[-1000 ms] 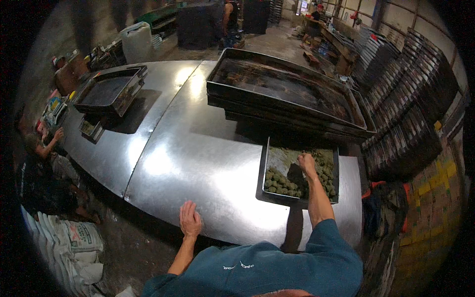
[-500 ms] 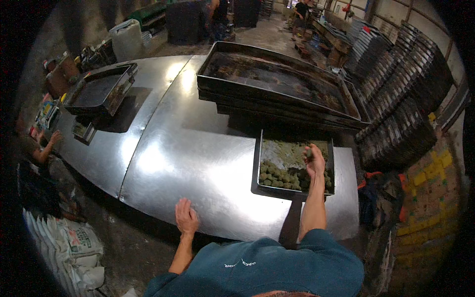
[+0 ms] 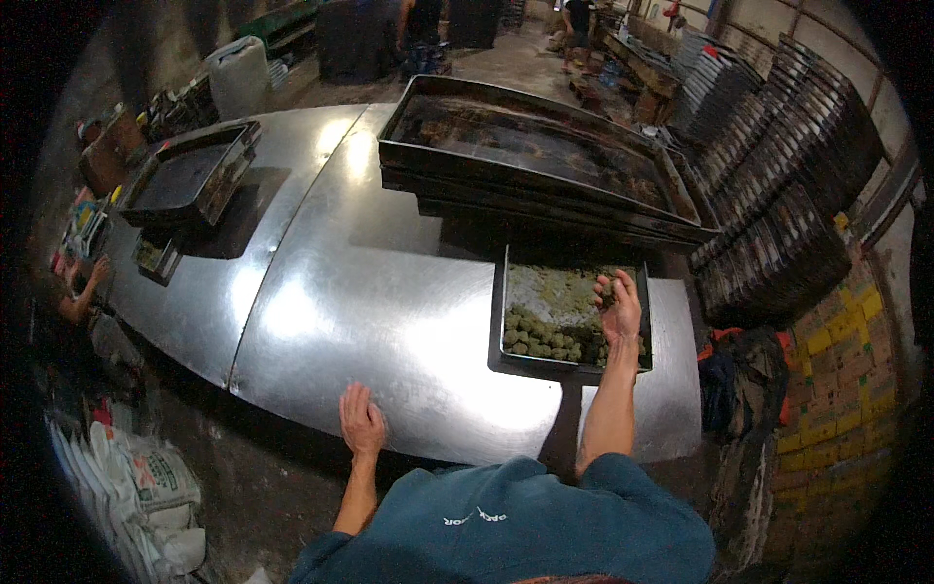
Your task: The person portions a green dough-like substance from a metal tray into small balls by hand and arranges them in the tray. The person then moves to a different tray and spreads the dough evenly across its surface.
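Right hand [image 3: 620, 307] curls its fingers, palm turned up, around a greenish ball [image 3: 609, 289] above a tray; left hand [image 3: 362, 419], well apart from it, lies palm down at the near edge of the table [image 3: 389, 311], fingers nearly straight and close together. Below the ball, the tray [image 3: 556, 366] rests on the table, with more greenish balls [image 3: 540, 338] bunched along its near side and loose crumbs [image 3: 555, 277] behind them. Just beyond stands a pile of large dark pans [image 3: 545, 180]. Farther left on the table sit a smaller dark pan [image 3: 185, 185] and a little box [image 3: 156, 255]; a co-worker's hand [image 3: 99, 272] is near the box. White sacks [image 3: 161, 482] lie at lower left.
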{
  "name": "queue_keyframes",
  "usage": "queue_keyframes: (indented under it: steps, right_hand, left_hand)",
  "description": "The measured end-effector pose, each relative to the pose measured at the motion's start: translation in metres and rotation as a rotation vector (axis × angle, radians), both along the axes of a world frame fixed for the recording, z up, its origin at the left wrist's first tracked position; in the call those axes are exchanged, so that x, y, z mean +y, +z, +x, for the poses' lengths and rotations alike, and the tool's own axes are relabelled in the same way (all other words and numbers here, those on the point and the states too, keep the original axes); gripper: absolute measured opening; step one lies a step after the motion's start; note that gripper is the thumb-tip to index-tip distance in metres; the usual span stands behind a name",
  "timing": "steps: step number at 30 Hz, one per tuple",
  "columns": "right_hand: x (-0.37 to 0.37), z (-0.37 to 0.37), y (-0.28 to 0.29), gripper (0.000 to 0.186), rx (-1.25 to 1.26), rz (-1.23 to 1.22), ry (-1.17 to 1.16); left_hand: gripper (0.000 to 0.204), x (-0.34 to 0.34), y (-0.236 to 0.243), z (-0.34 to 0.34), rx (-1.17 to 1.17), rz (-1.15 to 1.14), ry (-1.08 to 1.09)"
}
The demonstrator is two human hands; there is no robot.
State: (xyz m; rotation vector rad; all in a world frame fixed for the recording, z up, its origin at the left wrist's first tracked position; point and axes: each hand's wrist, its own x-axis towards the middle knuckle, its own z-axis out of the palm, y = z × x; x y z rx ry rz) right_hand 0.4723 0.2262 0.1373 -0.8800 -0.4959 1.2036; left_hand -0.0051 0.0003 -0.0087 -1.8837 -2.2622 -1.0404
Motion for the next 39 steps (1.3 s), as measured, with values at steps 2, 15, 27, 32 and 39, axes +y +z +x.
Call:
queue_keyframes:
  steps: [2,15,27,32,39]
  right_hand:
    - [-0.008,-0.003,-0.001,0.021,0.242,0.05,-0.111]
    - [-0.042,-0.036,0.012,0.023,-0.331,0.169,0.25]
    - [-0.032,-0.031,-0.012,0.035,-1.32,-0.24,0.266]
    - [-0.004,-0.007,-0.006,0.036,-1.594,0.059,0.569]
    - [0.136,0.044,-0.093,0.026,-2.152,0.047,-0.123]
  left_hand:
    - [0.035,0.002,0.0,-0.002,0.008,0.007,-0.011]
    - [0.036,0.001,-0.001,-0.006,0.005,-0.04,-0.038]
    - [0.035,0.003,0.0,-0.004,0.024,0.005,-0.038]
    - [0.035,0.005,0.006,0.0,0.059,-0.035,-0.037]
    - [0.035,0.008,-0.001,0.003,0.08,-0.071,0.02]
